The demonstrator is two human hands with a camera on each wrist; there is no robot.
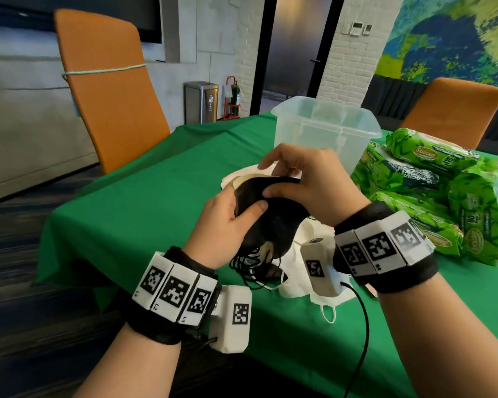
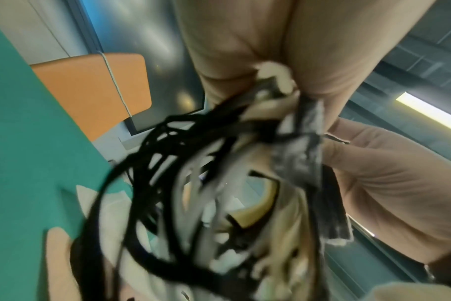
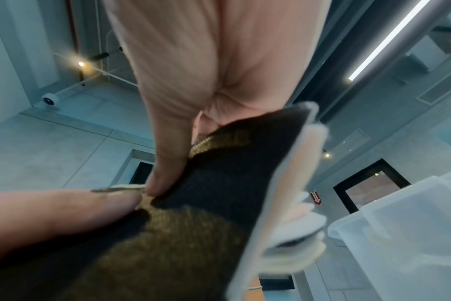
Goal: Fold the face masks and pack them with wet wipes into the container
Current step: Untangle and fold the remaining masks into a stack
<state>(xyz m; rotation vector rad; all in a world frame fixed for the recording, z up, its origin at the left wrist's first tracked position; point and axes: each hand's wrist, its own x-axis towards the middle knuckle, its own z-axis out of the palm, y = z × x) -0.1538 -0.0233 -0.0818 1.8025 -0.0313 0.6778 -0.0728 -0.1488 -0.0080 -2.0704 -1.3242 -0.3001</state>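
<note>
A bundle of black masks [image 1: 266,214] is gripped by both hands, whose dangling ear loops [image 1: 250,271] could be snagged or tangled

One clear plastic container [image 1: 325,130] stands on the green table [image 1: 144,196]. Right of the container lie at least four green wet-wipe packs [image 1: 431,193], stacked. Two orange chairs [image 1: 104,90] stand beyond the table. The masks near the container overlap too much to count.
</note>
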